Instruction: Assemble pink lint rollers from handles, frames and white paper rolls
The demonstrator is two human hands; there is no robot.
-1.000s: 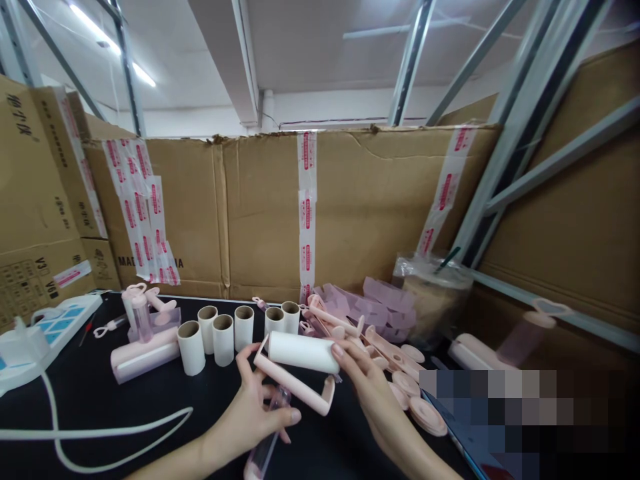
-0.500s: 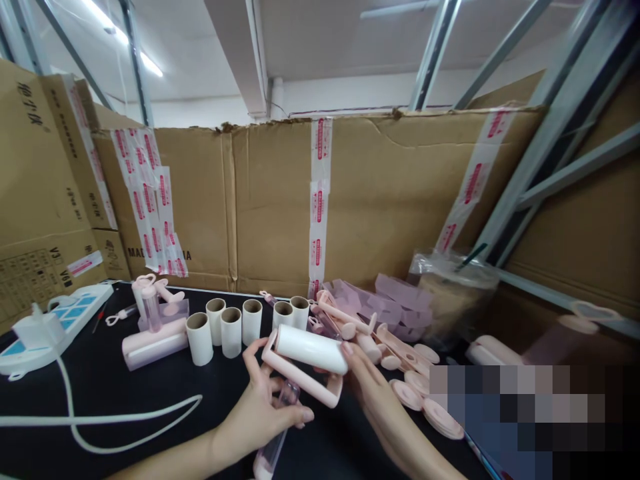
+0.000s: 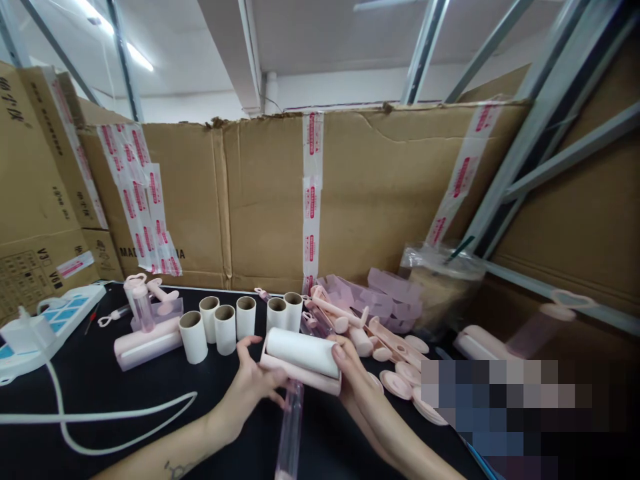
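In front of me is a lint roller, with a white sticky roll (image 3: 303, 351) seated in a pink frame (image 3: 300, 375). A clear pinkish tube handle (image 3: 290, 427) runs down from below the frame. My left hand (image 3: 257, 377) grips the left end of the frame, near the top of the handle, with its fingers bent. At the other end my right hand (image 3: 350, 370) is closed, its thumb pressed against the roll's right end. The fingers behind the frame are partly hidden.
Several white rolls (image 3: 193, 339) stand upright behind my hands. Assembled pink rollers (image 3: 147, 340) lie left, near a power strip (image 3: 65, 323) and white cable (image 3: 120, 418). Loose pink parts (image 3: 395, 347) and purple translucent pieces (image 3: 370, 300) are piled right. Cardboard (image 3: 260, 200) walls the back.
The white roll has gone from sitting tilted above the frame to lying down inside it. My left thumb has moved up from the handle towards the frame. The camera view has shifted slightly.
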